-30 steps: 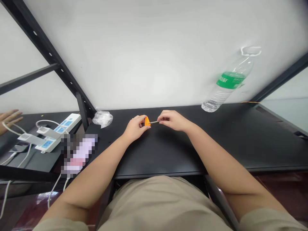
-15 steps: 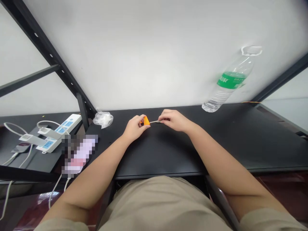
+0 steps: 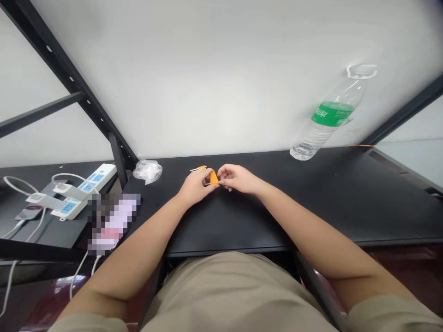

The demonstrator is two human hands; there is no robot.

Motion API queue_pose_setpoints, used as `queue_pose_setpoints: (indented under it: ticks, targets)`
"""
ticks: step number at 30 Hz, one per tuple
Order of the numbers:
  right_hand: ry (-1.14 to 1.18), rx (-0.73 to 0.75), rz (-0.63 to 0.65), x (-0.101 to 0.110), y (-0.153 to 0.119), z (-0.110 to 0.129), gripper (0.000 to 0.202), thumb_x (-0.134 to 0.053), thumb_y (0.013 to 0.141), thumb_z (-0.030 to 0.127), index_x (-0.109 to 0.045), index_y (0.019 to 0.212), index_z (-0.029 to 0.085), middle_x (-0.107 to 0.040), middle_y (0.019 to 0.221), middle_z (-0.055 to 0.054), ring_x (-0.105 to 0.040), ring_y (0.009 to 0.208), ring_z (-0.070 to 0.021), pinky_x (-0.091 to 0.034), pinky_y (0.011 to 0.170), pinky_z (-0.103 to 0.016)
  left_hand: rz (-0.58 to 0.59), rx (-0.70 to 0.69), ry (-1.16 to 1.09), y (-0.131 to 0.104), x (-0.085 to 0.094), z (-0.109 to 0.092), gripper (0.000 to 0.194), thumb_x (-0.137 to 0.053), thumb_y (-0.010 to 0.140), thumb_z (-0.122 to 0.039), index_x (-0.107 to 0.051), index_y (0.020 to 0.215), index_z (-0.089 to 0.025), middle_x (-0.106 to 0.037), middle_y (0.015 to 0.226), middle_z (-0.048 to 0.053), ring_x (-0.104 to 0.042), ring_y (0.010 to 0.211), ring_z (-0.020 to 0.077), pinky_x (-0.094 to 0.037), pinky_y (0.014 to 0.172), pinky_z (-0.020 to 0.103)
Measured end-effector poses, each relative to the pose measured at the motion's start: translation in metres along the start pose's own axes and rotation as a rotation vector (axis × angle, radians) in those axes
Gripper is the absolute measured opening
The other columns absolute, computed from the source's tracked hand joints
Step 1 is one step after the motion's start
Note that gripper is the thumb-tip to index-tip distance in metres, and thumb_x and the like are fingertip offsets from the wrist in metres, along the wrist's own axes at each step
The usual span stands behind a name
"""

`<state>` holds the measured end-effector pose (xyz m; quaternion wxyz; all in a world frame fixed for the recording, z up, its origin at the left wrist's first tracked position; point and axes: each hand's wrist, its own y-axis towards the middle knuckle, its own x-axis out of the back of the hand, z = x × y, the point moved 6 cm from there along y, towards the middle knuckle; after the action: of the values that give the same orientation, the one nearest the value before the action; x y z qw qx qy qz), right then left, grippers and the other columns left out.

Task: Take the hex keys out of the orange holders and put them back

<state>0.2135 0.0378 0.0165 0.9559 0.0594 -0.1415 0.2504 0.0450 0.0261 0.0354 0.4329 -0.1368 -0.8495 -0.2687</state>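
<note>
Head view: the left hand is closed on an orange wedge-shaped piece, pinched between thumb and fingers. The piece sits above the black tabletop, left of its middle and nearer the rear edge than the front edge. A second orange part with thin metal rods shows beyond the left knuckles; whether it joins the wedge is hidden. The right hand is at the right side of the wedge, fingers curled and thumb close to the forefinger — whether it grips anything cannot be told. A crumpled clear plastic bag lies at the rear left corner of the surface; a green-labelled plastic bottle stands at the rear edge, toward the right — next to the white wall.
</note>
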Motion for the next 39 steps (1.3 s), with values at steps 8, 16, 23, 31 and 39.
queue_pose_setpoints:
  ticks: [8,16,23,31,39]
  targets:
    - [0.25,-0.107,0.019,-0.021,0.006,-0.024,0.029,-0.076,0.086,0.034,-0.056,0.104,0.022,-0.07,0.084,-0.004,-0.068,0.07,-0.0146,-0.064,0.067,-0.033,0.099,0.03,0.007,-0.004,-0.007,-0.002,0.024,-0.065,0.086,-0.031,-0.063,0.109,-0.026,-0.064,0.079,0.0,-0.06,0.072,0.0185,-0.046,0.068,0.03]
    - [-0.12,-0.068,-0.003,0.0,0.005,-0.021,0.019,-0.059,0.096,0.031,-0.061,0.113,0.022,-0.073,0.097,-0.008,-0.072,0.082,-0.0189,-0.061,0.075,-0.036,0.116,0.104,0.019,-0.003,-0.015,0.013,0.06,-0.066,0.087,-0.03,-0.052,0.145,-0.025,-0.072,0.09,0.004,-0.069,0.083,0.0225,-0.052,0.081,0.034]
    - [-0.739,-0.06,-0.136,0.045,0.0,-0.022,0.006,-0.069,0.085,0.02,-0.072,0.09,0.019,-0.064,0.107,-0.013,-0.062,0.099,-0.028,-0.047,0.088,-0.039,0.1,0.109,-0.054,-0.001,-0.01,0.013,0.046,-0.064,0.089,-0.032,-0.057,0.134,-0.027,-0.068,0.083,0.0,-0.064,0.074,0.0189,-0.052,0.08,0.033]
    - [-1.07,-0.078,-0.14,0.039,0.0,-0.02,0.016,-0.061,0.093,0.02,-0.071,0.105,0.019,-0.064,0.11,-0.016,-0.062,0.098,-0.0291,-0.046,0.083,-0.038,0.093,0.11,-0.058,0.0,-0.008,0.013,0.046,-0.063,0.089,-0.032,-0.056,0.134,-0.026,-0.065,0.08,-0.001,-0.062,0.074,0.0189,-0.049,0.075,0.031]
    - [-1.14,-0.073,-0.071,0.032,0.0,-0.023,0.005,-0.067,0.083,0.017,-0.07,0.085,0.02,-0.068,0.096,-0.013,-0.063,0.081,-0.0248,-0.043,0.065,-0.034,0.12,0.107,-0.065,0.0,-0.008,0.011,0.045,-0.064,0.089,-0.031,-0.056,0.133,-0.028,-0.063,0.077,-0.002,-0.06,0.072,0.0184,-0.048,0.074,0.031]
